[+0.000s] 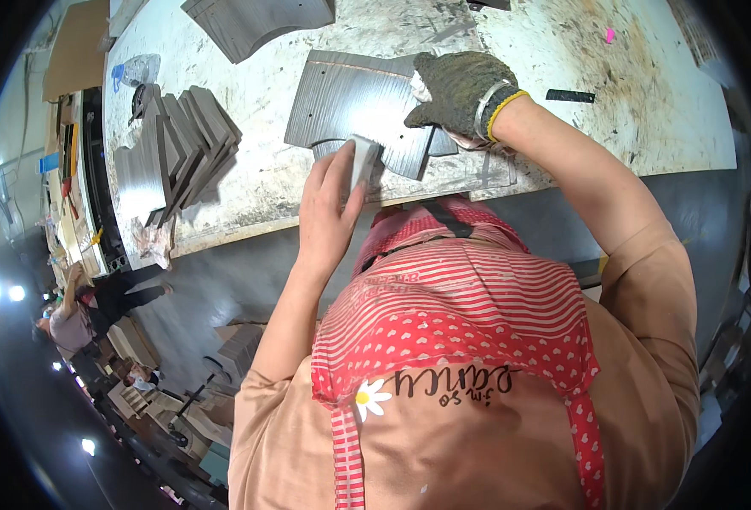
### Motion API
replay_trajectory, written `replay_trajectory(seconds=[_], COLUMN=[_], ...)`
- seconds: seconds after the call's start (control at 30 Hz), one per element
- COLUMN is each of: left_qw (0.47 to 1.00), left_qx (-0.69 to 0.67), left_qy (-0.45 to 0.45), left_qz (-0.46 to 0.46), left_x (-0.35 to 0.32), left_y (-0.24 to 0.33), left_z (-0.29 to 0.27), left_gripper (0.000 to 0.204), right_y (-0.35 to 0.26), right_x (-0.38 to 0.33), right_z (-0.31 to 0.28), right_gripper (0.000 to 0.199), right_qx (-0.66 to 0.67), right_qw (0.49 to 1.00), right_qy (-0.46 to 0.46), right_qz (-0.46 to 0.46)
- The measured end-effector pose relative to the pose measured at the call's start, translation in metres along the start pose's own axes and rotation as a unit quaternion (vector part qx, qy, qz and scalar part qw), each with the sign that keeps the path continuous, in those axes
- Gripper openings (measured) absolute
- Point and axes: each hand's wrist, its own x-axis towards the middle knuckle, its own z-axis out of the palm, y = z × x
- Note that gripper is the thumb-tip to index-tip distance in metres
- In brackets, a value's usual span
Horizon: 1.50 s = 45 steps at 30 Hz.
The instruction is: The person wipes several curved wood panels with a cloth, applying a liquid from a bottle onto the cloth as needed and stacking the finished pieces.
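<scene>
A grey wood-grain panel (333, 98) with curved cutouts and small holes lies on the worktable in front of me. Another panel piece shows partly beneath it. My left hand (329, 200), bare, grips a small light grey block (363, 160) at the panel's near curved edge. At the panel's right end rests my right hand (465, 89), in a dark, worn work glove. Its fingers are bent around a crumpled white cloth (420, 87), which is mostly hidden under the glove.
Several similar cut panels (184, 149) stand stacked on edge at the left. Another panel (256, 25) lies at the far side. A black strip (570, 96) and a pink scrap (609, 35) lie on the stained white worktable (648, 127). A person (78, 319) is at the far left.
</scene>
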Motion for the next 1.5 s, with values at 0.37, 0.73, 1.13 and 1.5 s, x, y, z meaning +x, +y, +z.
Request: replay_trajectory(seconds=[0.37,0.73,1.13,1.5], left_qw=[0.997,0.996,0.984,0.984], left_qx=[0.043,-0.010,-0.045,0.010], left_qy=[-0.003,0.080,0.148,0.133], left_qz=[0.064,0.037,0.090,0.114], left_x=[-0.036,-0.038,-0.041,-0.023], left_y=[0.017,0.009,-0.017,-0.023], left_z=[0.029,0.044,0.034,0.024], left_gripper=[0.055,0.056,0.056,0.043], right_y=[0.000,-0.017,-0.023,-0.018], right_x=[0.007,0.012,0.015,0.015], right_z=[0.001,-0.004,-0.006,-0.002], right_gripper=[0.076,0.077,0.082,0.085], right_qx=[-0.033,-0.104,-0.132,-0.111], right_qw=[0.999,0.992,0.986,0.990], right_qy=[-0.018,-0.062,-0.086,-0.074], right_qz=[-0.005,0.030,0.044,0.037])
